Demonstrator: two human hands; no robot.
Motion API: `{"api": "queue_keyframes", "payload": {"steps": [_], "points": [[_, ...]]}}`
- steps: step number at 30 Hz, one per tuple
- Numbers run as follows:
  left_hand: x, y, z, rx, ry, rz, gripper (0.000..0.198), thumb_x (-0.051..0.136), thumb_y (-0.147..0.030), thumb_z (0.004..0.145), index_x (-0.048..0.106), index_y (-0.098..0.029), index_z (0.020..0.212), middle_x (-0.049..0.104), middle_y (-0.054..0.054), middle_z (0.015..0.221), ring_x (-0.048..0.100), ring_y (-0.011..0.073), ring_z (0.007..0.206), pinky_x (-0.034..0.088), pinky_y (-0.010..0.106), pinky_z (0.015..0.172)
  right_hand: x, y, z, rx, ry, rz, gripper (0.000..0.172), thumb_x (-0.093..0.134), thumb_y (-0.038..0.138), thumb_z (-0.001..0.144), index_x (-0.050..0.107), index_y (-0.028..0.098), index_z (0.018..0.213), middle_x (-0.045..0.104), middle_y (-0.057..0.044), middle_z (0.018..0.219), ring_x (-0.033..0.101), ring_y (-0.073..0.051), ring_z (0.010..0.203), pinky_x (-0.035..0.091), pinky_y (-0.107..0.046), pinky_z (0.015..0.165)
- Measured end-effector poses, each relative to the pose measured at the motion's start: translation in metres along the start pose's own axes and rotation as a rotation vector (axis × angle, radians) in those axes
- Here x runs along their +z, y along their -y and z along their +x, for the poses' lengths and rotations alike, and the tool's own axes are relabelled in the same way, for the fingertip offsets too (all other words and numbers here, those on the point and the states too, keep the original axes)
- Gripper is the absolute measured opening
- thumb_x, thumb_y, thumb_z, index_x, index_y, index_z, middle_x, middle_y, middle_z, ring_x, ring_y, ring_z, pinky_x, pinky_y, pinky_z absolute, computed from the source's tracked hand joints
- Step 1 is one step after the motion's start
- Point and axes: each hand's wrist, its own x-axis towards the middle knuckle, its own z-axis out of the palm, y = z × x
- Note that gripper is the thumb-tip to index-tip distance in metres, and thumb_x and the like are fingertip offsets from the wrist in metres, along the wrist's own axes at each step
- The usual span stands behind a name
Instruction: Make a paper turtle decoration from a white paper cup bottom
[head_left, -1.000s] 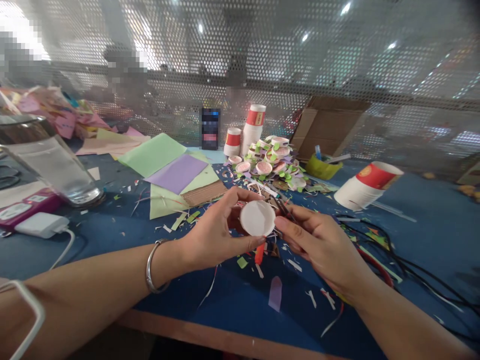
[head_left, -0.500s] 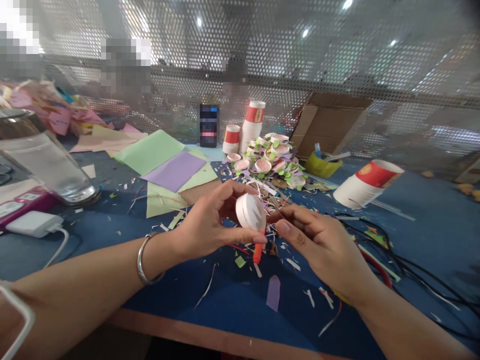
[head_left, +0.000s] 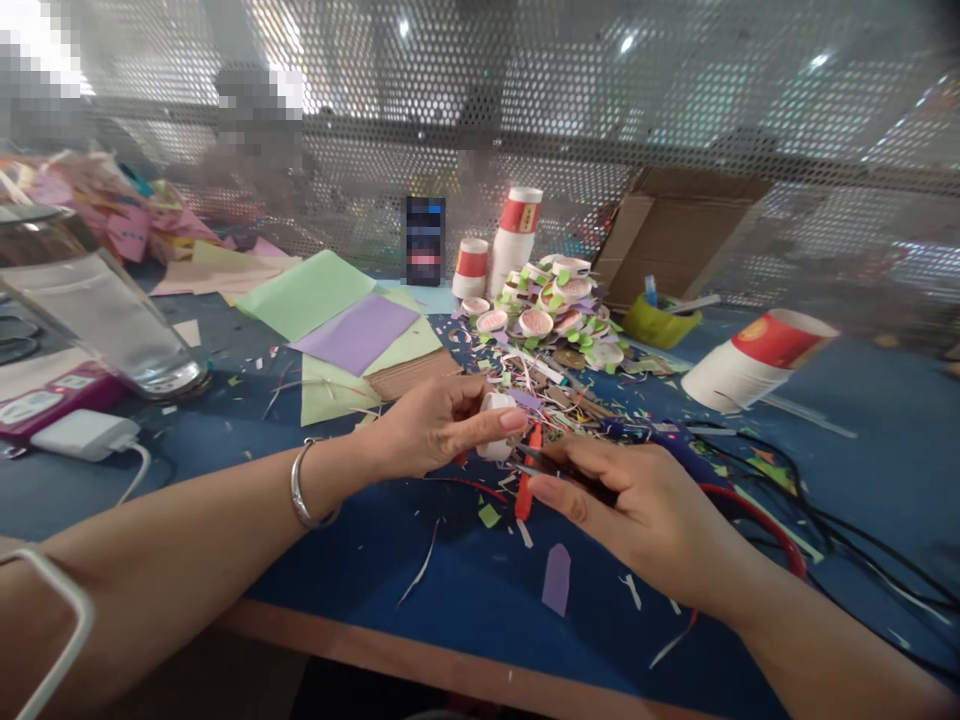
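Note:
Pinched in my left hand (head_left: pixel 442 430) is a small round white paper-cup base (head_left: pixel 496 446), its rim partly under my thumb. My right hand (head_left: pixel 626 500) is closed around a dark tool (head_left: pixel 551 462) with thin metal tips. Those tips point left, close to the cup base; whether they touch it I cannot tell, nor whether the tool is scissors or tweezers. Just below, an orange-red pen-like stick (head_left: pixel 525 497) lies on the blue table. Paper scraps surround both hands, including a purple strip (head_left: pixel 556 580) nearer the front edge.
Behind my hands rises a pile of cut cup bases with green tabs (head_left: pixel 536 320). Paper-cup stacks stand at the back (head_left: pixel 517 235) and lean at right (head_left: pixel 757 360). Coloured sheets (head_left: pixel 315 295), a glass (head_left: pixel 127 310) and a power strip (head_left: pixel 60 400) lie left; black cables (head_left: pixel 795 490) run right.
My left hand has turned the cup base, so less of its flat face shows. The right hand's tool has come into clearer view beside it. The whole view has shifted slightly.

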Motion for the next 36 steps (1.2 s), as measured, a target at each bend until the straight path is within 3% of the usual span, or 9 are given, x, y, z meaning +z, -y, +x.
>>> {"api": "queue_keyframes", "payload": {"steps": [13,31,36], "points": [[0.0034,-0.0027,-0.0009,-0.041,0.025,-0.05,0.046,0.06,-0.06,0.087,0.061,-0.016,0.078,0.05,-0.005,0.052,0.048,0.0073,0.044,0.032,0.021,0.042,0.0028,0.0008,-0.0006,0.035,0.061,0.03,0.041,0.049,0.051,0.099,0.068,0.02,0.08,0.063,0.0,0.066,0.055,-0.013,0.059,0.039,-0.028,0.056],[0.0042,0.0051,-0.0017,0.041,0.001,0.003,0.035,0.065,-0.051,0.087,0.06,-0.017,0.086,0.052,-0.001,0.07,0.045,0.0099,0.061,0.032,0.025,0.052,0.0052,0.0023,-0.0016,0.049,0.064,0.039,0.039,0.049,0.05,0.099,0.066,0.021,0.079,0.062,0.001,0.067,0.055,-0.012,0.061,0.039,-0.029,0.059],[0.0066,0.0008,-0.0083,0.075,-0.113,0.122,0.035,0.067,-0.051,0.086,0.058,-0.017,0.093,0.057,0.0,0.075,0.047,0.0103,0.063,0.034,0.025,0.054,0.0064,0.0005,-0.0008,0.039,0.042,-0.034,0.038,0.049,0.049,0.099,0.065,0.021,0.078,0.06,0.002,0.064,0.054,-0.013,0.058,0.037,-0.029,0.058]]}}
